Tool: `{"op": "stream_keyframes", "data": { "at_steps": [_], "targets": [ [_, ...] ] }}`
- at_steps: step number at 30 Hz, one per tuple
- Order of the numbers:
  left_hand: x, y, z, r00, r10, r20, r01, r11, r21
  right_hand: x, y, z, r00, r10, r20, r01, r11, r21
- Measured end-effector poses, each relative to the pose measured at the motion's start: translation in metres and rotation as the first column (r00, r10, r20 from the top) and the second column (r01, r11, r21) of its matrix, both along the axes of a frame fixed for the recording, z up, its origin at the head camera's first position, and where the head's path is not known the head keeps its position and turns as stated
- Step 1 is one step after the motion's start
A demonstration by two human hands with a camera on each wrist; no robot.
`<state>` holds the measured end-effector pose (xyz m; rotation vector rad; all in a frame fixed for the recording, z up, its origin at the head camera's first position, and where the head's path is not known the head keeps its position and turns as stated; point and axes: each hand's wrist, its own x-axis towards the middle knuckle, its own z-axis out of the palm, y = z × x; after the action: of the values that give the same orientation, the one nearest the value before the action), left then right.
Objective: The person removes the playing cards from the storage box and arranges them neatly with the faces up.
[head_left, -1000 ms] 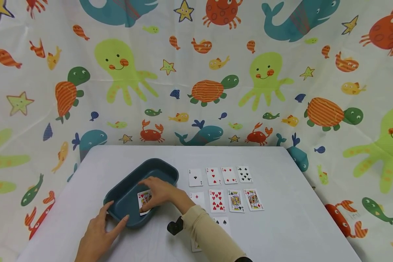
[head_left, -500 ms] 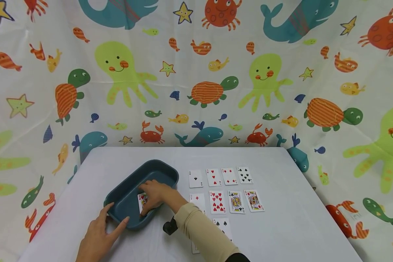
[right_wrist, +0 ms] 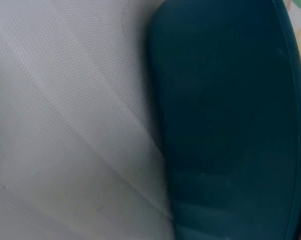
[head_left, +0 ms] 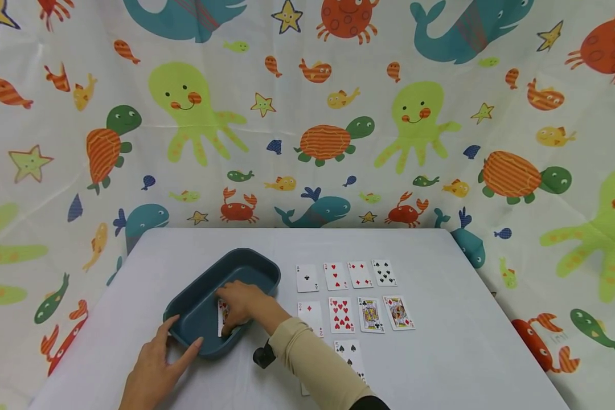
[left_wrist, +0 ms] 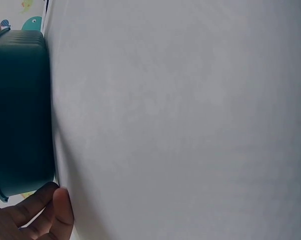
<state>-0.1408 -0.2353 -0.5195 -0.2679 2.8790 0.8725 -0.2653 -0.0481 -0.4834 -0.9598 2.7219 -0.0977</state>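
Note:
A dark teal tray [head_left: 192,296] lies slantwise on the table. My right hand [head_left: 243,302] reaches over its near side and grips playing cards [head_left: 221,319] inside, thumb at the near edge and fingers farther back. The hand covers most of the face card on top, and the number of cards underneath is hidden. My left hand [head_left: 151,364] holds the tray's near left corner, its index finger and thumb at the rim. In the left wrist view, curled fingers [left_wrist: 63,212] lie against the tray's end, low by the tabletop. The right wrist view shows mostly the tray's outer wall [right_wrist: 230,115].
Right of the tray, playing cards lie face up in rows on the white table [head_left: 451,341]: an ace of clubs [head_left: 306,278], a ten of hearts [head_left: 341,315], a five of spades [head_left: 348,356] and several others. My right sleeve [head_left: 318,364] partly covers the nearest row. A patterned curtain [head_left: 307,125] hangs behind.
My right fingers have closed in on the cards in the tray, and the hand now hides more of the top card. The left hand and the tray hold their place.

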Motion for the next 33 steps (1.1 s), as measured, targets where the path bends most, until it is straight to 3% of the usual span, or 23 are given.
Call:
{"op": "stream_keyframes", "data": {
  "at_steps": [12,22,33],
  "targets": [
    [-0.001,0.0,-0.001,1.0,0.0,0.004,0.0,1.0,-0.005,0.001,-0.005,0.001,0.995,0.074,-0.071,-0.07,0.996,0.061],
    [0.0,0.001,0.0,1.0,0.001,-0.017,-0.001,1.0,-0.008,-0.001,0.0,-0.003,0.997,0.05,-0.067,-0.053,0.997,-0.054],
    [0.004,-0.001,-0.002,0.998,-0.006,-0.065,0.007,1.0,0.019,0.003,-0.011,0.001,0.979,0.17,-0.111,-0.153,0.977,0.145]
  ]
}}
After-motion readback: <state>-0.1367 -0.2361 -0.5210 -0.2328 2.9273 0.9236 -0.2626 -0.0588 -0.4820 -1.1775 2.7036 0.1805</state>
